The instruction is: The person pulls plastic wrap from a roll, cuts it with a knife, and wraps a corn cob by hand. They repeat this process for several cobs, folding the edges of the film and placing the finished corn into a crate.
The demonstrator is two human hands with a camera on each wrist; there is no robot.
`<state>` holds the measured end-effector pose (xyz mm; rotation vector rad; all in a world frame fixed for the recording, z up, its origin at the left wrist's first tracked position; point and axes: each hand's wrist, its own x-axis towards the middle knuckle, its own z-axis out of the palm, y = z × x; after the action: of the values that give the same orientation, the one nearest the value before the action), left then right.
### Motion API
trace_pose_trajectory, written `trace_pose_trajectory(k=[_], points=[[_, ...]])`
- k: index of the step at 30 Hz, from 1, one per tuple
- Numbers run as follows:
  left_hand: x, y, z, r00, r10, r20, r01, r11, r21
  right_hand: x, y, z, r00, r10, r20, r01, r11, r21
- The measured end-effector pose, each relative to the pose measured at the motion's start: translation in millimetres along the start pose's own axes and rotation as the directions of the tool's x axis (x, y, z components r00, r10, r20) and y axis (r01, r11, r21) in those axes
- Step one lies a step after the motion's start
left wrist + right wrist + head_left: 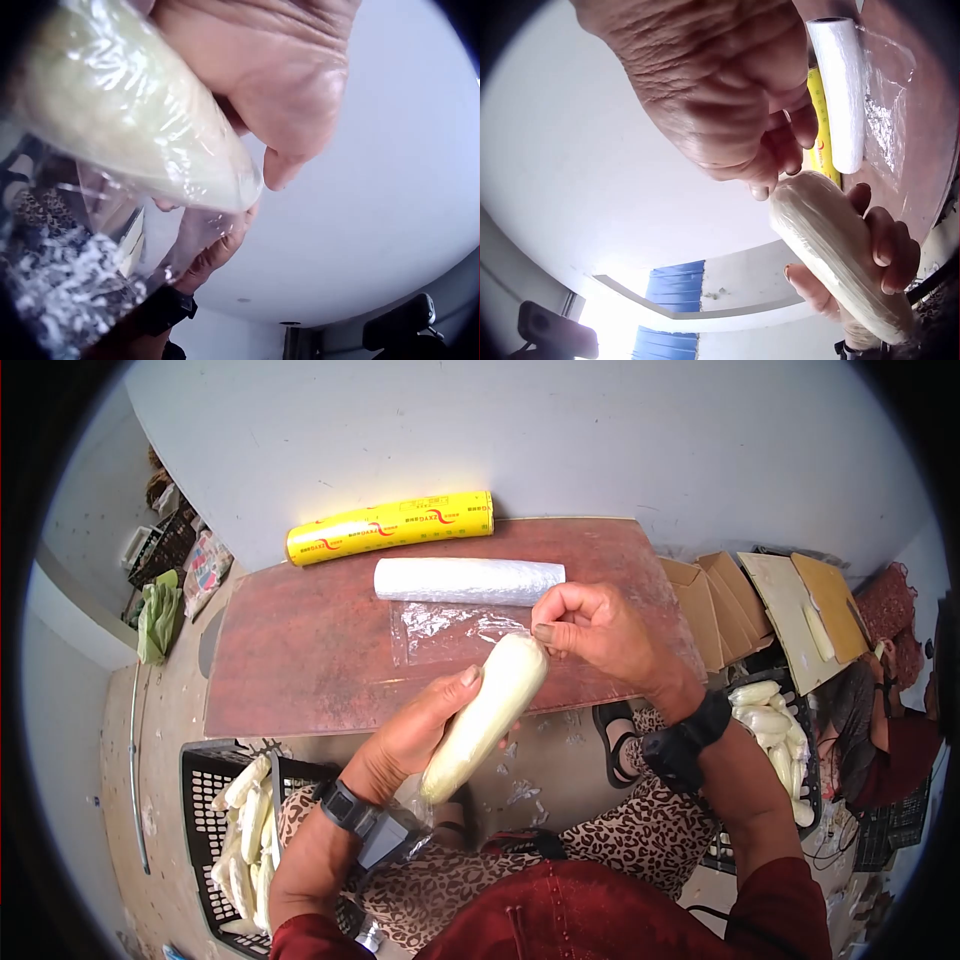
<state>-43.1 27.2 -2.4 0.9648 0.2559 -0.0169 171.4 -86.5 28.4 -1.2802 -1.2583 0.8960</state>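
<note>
A long, pale yellow-green vegetable (487, 715), wrapped in shiny clear film, is held at a tilt over the table's front edge. My left hand (425, 718) grips it round the middle, thumb on one side and fingers on the other. At its upper end my right hand (598, 632) pinches the cling film between thumb and forefinger. Loose film (214, 221) trails off the vegetable's lower end in the left wrist view. Behind the hands lies a white roll of cling film (470, 580), with a sheet (440, 632) drawn out from it across the table.
A yellow printed roll (390, 528) lies at the back of the reddish table (290, 650), by the wall. Black crates (200, 840) of similar pale vegetables (245, 830) stand left and right. Cardboard (715, 610) leans at the right, near another person (860, 730).
</note>
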Motion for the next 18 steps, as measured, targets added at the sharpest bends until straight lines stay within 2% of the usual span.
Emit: trace_pose_trajectory(k=[5, 11, 18], points=[[1.7, 0.5, 2.2, 0.995, 0.072, -0.068, -0.063, 0.990, 0.127, 3.0, 2.8, 0.2, 0.998, 0.052, -0.029, -0.048, 0.991, 0.125], [-0.1, 7.5, 7.6, 0.984, 0.139, -0.108, -0.089, 0.922, 0.377, 4.1, -1.2, 3.9, 0.995, 0.086, -0.048, -0.074, 0.974, 0.216], [2.1, 8.1, 2.3, 0.992, 0.076, -0.105, -0.050, 0.971, 0.235, 2.7, 0.5, -0.3, 0.991, 0.121, -0.052, -0.118, 0.992, 0.054]])
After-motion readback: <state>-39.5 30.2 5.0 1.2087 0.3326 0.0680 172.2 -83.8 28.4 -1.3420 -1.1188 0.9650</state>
